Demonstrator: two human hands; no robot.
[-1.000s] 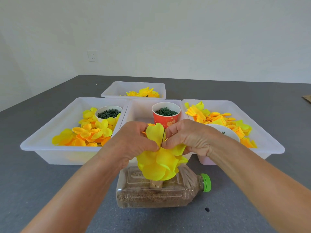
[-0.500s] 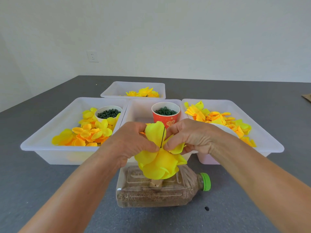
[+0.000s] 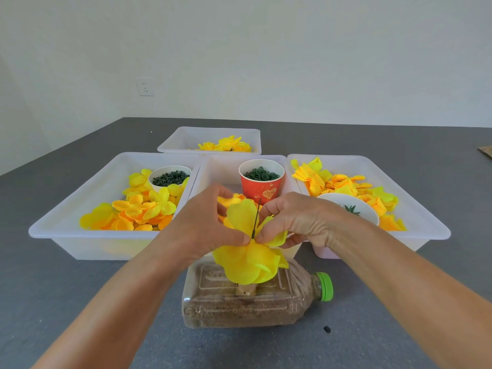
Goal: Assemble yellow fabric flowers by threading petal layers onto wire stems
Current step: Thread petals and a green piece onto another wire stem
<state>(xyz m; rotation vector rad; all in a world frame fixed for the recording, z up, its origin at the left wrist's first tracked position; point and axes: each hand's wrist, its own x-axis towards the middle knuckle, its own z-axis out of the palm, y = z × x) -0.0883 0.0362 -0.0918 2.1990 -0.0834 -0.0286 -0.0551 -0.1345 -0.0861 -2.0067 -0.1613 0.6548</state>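
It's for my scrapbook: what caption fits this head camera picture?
Two hands push yellow petals down a wire above a bottle.

Both hands meet over a yellow flower (image 3: 247, 259) on a dark wire (image 3: 256, 218): the left hand (image 3: 205, 225) and right hand (image 3: 295, 219) pinch the petals where the wire comes out. Just below lies a bottle (image 3: 239, 302), green cap to the right, on the grey tabletop (image 3: 53, 288). Beyond stand white trays (image 3: 66, 230) of petals and a red cup (image 3: 262, 179).
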